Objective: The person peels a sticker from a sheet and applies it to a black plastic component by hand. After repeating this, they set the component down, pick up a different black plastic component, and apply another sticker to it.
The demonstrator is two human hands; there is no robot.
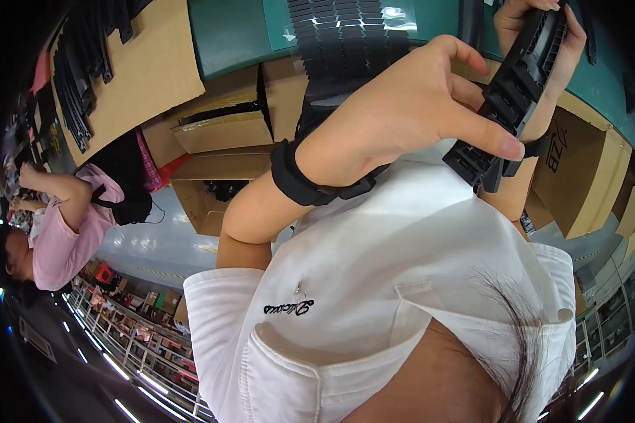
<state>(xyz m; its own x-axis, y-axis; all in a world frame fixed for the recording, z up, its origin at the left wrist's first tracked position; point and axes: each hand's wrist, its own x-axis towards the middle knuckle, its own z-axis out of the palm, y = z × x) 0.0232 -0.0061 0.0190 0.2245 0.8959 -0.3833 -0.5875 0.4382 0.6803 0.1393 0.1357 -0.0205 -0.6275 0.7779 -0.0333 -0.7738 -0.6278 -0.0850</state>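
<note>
Head view: the left hand (pixel 409 106) is pinching the near end of a black slotted part (pixel 515 92), slanting away rightward (long axis running hand to hand, I'd say) to the right hand (pixel 570 58), gripping the far end.

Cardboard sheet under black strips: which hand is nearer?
Left. The left hand, right of the cardboard sheet, holds the black part low down; the right hand is farther right, at its top.

Black part (pixel 518 90), white shirt (pixel 374 243), green tabletop (pixel 226 32), tan cardboard (pixel 152 60), pink sleeve (pixel 58 243)
</note>
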